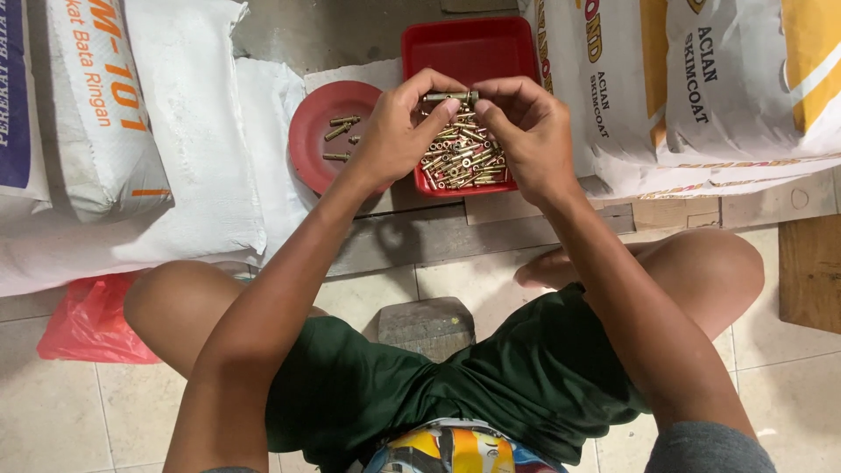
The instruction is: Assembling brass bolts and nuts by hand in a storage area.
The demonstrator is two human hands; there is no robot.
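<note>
Both my hands pinch one brass bolt over the red tray.

My left hand and right hand grip the bolt between fingertips; just below them the tray holds a bolt heap, left of my fingers a round red plate.

White cement sacks are crowding the left, more sacks are walling the right; between them the red tray and round red plate are lying open from above.
</note>
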